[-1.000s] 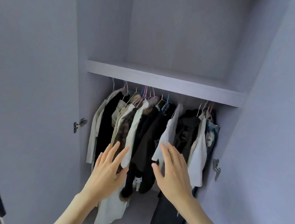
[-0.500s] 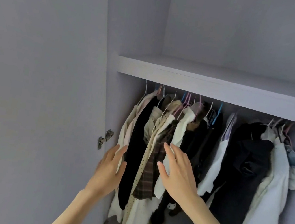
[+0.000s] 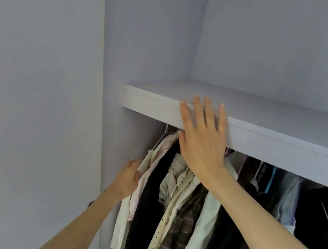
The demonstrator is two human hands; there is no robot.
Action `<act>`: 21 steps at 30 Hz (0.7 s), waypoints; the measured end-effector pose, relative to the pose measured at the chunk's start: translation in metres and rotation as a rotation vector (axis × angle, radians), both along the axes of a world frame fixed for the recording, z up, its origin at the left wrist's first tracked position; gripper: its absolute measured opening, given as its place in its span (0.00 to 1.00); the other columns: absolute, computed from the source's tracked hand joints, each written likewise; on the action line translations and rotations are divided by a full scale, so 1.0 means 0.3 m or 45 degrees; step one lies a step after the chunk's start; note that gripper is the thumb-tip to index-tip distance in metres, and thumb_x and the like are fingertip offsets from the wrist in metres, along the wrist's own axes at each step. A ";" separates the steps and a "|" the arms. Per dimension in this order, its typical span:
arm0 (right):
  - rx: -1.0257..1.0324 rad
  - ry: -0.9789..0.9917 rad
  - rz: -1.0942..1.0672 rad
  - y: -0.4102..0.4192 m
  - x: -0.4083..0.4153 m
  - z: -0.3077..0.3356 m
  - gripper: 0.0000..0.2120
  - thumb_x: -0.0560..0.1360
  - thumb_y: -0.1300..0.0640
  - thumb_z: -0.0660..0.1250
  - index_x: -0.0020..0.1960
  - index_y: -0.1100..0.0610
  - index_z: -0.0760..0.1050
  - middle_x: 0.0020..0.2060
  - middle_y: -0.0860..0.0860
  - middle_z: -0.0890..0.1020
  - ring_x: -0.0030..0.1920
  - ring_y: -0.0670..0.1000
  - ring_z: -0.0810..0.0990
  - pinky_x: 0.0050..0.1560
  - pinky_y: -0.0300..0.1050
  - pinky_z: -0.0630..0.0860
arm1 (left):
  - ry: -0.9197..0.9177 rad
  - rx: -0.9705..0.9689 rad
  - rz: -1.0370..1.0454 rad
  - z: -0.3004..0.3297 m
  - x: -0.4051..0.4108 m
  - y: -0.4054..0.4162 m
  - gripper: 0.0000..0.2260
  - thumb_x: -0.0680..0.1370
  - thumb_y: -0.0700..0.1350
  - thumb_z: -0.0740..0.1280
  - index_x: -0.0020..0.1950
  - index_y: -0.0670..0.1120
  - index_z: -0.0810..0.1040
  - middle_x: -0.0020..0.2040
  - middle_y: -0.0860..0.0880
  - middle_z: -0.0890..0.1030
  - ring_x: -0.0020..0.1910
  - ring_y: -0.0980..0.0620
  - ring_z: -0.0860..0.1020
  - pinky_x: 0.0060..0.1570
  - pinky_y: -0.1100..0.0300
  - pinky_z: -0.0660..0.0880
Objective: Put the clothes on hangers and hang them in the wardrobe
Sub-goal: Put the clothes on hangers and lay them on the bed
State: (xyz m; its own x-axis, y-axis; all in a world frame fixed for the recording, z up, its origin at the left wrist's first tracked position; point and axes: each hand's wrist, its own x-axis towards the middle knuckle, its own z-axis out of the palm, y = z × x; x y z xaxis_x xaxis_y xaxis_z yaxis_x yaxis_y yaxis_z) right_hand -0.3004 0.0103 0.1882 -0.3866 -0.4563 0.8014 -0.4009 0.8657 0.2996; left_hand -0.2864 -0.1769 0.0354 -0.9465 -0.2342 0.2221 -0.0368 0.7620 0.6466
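Wardrobe, pale lilac, doors open. Shelf above the hanging clothes. My right hand: fingers straight and spread, raised before the shelf's front edge, holding nothing. My left hand: flat, relaxed, resting against the leftmost cream garment. Clothes hang on hangers below the shelf, packed close.

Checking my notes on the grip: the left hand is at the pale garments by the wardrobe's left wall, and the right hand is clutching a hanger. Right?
Not quite. The head view shows the right hand open, fingers straight, raised before the shelf edge, holding nothing. The left hand is indeed at the pale garments.
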 end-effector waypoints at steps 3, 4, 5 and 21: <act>-0.005 0.120 -0.036 0.001 -0.041 0.000 0.29 0.72 0.52 0.67 0.71 0.57 0.65 0.64 0.58 0.72 0.62 0.59 0.70 0.65 0.56 0.57 | -0.195 0.054 0.072 -0.031 -0.092 -0.017 0.21 0.82 0.40 0.54 0.74 0.41 0.57 0.71 0.39 0.63 0.68 0.41 0.65 0.65 0.59 0.59; -0.013 0.173 -0.018 0.002 -0.050 -0.002 0.28 0.73 0.52 0.66 0.70 0.57 0.65 0.63 0.57 0.73 0.61 0.59 0.71 0.64 0.55 0.58 | -0.253 0.074 0.096 -0.039 -0.115 -0.018 0.20 0.82 0.40 0.54 0.74 0.41 0.58 0.70 0.39 0.65 0.67 0.41 0.66 0.64 0.58 0.61; -0.013 0.209 -0.005 0.003 -0.055 -0.004 0.27 0.74 0.52 0.65 0.70 0.57 0.65 0.62 0.56 0.74 0.60 0.58 0.72 0.63 0.55 0.59 | -0.294 0.090 0.111 -0.042 -0.132 -0.017 0.19 0.82 0.41 0.54 0.72 0.40 0.61 0.68 0.39 0.68 0.65 0.42 0.68 0.61 0.58 0.63; -0.024 0.283 -0.020 0.009 -0.065 -0.019 0.28 0.72 0.53 0.68 0.70 0.56 0.66 0.62 0.56 0.74 0.61 0.58 0.72 0.65 0.54 0.58 | 0.225 0.268 0.251 0.071 -0.188 0.017 0.09 0.82 0.45 0.54 0.46 0.41 0.66 0.32 0.48 0.71 0.30 0.49 0.70 0.27 0.61 0.61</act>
State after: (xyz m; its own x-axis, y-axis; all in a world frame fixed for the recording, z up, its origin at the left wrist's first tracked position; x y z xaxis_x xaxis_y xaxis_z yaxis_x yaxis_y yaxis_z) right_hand -0.3200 0.0130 0.1825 -0.2064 -0.4356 0.8761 -0.3133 0.8777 0.3626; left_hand -0.3426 -0.1718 0.0566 -0.8296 -0.4668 0.3062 -0.0431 0.6005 0.7985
